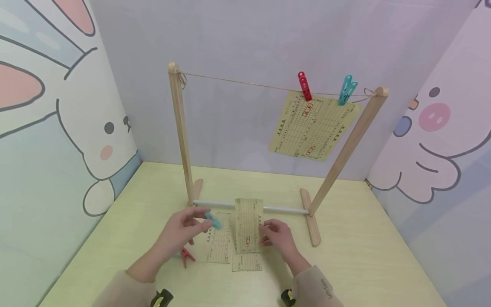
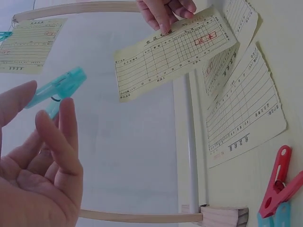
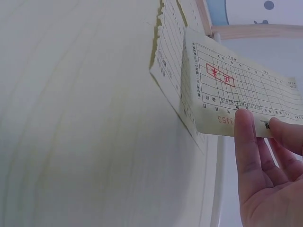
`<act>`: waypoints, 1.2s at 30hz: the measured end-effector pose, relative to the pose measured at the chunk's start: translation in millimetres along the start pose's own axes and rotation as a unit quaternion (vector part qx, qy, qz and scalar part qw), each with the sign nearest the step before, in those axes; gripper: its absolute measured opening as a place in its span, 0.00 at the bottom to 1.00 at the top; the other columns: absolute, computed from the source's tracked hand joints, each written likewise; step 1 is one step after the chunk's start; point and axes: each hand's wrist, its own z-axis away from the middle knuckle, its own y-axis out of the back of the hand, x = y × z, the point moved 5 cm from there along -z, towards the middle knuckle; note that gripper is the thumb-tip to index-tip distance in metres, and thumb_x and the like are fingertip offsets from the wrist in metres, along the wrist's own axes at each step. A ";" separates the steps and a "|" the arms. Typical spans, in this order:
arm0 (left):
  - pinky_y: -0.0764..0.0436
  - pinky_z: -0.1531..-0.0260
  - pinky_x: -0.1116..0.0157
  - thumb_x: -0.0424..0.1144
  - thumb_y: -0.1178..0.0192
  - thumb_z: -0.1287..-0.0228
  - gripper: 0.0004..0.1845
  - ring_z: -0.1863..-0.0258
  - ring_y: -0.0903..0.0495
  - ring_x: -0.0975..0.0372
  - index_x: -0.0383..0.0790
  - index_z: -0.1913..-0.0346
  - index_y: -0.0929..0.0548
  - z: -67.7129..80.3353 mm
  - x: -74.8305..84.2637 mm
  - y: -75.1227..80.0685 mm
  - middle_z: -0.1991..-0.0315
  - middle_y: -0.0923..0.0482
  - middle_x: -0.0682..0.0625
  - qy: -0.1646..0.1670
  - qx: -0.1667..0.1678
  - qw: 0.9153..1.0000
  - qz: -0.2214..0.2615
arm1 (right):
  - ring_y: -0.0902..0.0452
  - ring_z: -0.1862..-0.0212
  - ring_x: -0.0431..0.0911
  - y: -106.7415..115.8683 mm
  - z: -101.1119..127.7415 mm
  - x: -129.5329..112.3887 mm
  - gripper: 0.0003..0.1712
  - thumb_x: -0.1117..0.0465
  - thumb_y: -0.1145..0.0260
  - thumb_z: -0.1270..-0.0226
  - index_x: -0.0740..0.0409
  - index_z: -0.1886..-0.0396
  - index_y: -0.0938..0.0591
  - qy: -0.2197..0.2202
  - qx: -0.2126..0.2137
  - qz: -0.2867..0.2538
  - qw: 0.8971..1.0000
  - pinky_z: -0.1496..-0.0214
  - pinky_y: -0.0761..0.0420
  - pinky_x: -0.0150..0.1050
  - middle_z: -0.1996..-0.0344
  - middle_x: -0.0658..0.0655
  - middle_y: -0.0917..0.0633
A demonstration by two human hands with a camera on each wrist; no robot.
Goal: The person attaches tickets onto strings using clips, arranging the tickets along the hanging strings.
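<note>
My left hand [image 1: 178, 232] pinches a teal clothespin [image 2: 59, 90] between thumb and fingers, left of the slips. With thumb and fingers, my right hand [image 1: 281, 239] grips one long edge of a yellowish printed receipt slip [image 1: 248, 226]. This slip is raised and slightly curved, and a red stamped box shows on its face in the right wrist view. Behind and below it, another slip [image 1: 247, 263] lies on the table, partly covered. One more slip [image 1: 220, 245] lies to its left. Near my left wrist rests a red clothespin [image 1: 186, 256], with teal plastic [image 2: 282, 215] beside it in the left wrist view.
A wooden rack stands behind, with a left post [image 1: 180, 136], a right post [image 1: 347, 151] and a white lower rod [image 1: 285, 210]. Printed paper [image 1: 314, 128] hangs from its string, clipped by a red clothespin [image 1: 304, 87] and teal clothespin plastic [image 1: 347, 90]. Cartoon-printed walls flank the table.
</note>
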 end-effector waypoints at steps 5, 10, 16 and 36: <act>0.22 0.80 0.67 0.43 0.33 0.36 0.21 0.69 0.18 0.67 0.38 0.43 0.19 -2.7 10.9 2.2 0.51 0.17 0.42 -0.006 0.002 1.000 -0.003 | 0.14 0.71 0.49 3.5 0.4 -7.6 0.15 0.62 0.35 0.31 0.70 0.53 0.19 0.012 0.000 -0.001 1.000 0.65 0.12 0.45 0.67 0.64 0.14; 0.22 0.79 0.67 0.43 0.32 0.37 0.22 0.68 0.18 0.66 0.40 0.43 0.19 -6.1 17.9 5.2 0.52 0.15 0.43 -0.003 0.014 1.000 -0.012 | 0.14 0.71 0.51 7.5 -1.1 -13.2 0.14 0.63 0.35 0.31 0.70 0.54 0.19 0.017 0.011 -0.006 1.000 0.64 0.12 0.47 0.67 0.66 0.14; 0.25 0.80 0.69 0.44 0.31 0.38 0.22 0.74 0.22 0.66 0.40 0.42 0.18 -9.6 25.8 9.5 0.61 0.13 0.46 0.014 0.035 0.999 -0.005 | 0.14 0.70 0.50 11.5 0.1 -25.0 0.13 0.63 0.35 0.31 0.70 0.55 0.19 0.024 0.010 -0.012 1.000 0.64 0.12 0.45 0.68 0.62 0.14; 0.21 0.70 0.72 0.44 0.30 0.39 0.19 0.60 0.20 0.66 0.41 0.47 0.15 -17.2 53.5 22.1 0.46 0.16 0.45 -0.028 0.112 0.993 0.002 | 0.14 0.69 0.47 20.7 4.4 -69.8 0.12 0.63 0.36 0.30 0.69 0.55 0.19 0.061 -0.014 -0.021 0.998 0.63 0.12 0.41 0.69 0.59 0.14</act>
